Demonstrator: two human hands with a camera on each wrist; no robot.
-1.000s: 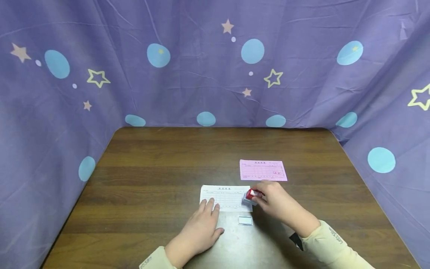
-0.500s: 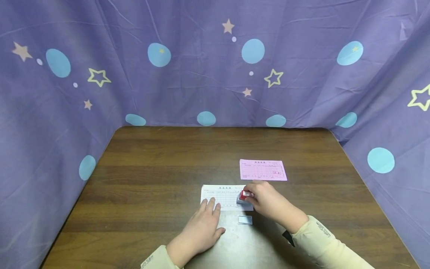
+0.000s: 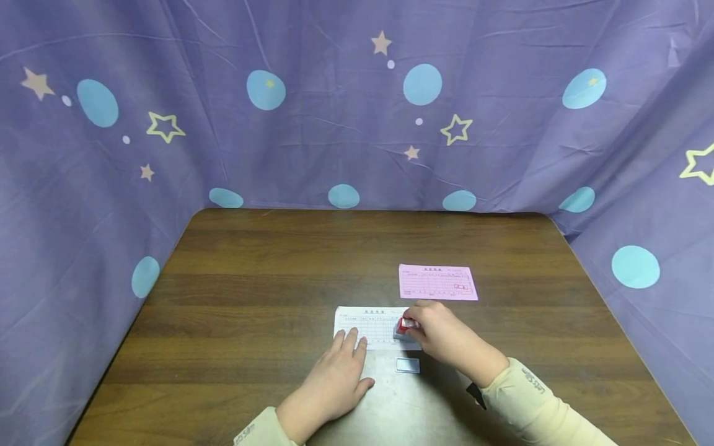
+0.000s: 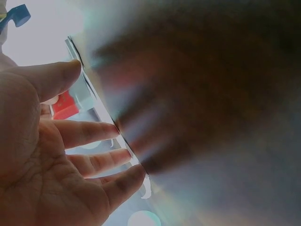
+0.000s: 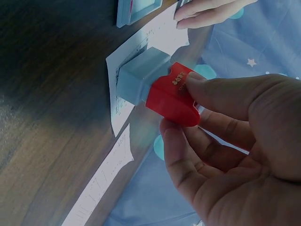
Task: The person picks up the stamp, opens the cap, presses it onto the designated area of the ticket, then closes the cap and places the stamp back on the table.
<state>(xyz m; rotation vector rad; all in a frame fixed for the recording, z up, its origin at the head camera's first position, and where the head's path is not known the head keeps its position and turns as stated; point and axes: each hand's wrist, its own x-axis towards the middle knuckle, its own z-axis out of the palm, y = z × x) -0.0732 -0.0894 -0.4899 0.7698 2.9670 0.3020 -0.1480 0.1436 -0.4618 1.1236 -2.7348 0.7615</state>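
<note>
My right hand pinches the red handle of a stamp between thumb and fingers. The stamp's pale, see-through base stands on the right part of a white printed form, hiding what lies beneath it. At the form's lower left, my left hand lies with straight, spread fingers resting on the paper. Just in front of the form sits a small rectangular cap, which also shows as a shallow pale tray in the right wrist view.
A pink printed form with a red stamped mark at its lower right lies behind the white one. The brown wooden table is enclosed by a purple curtain at the back and sides.
My right hand has moved left with the stamp, from the white form's right edge onto its right part, then stayed nearly still. The left hand keeps its place.
</note>
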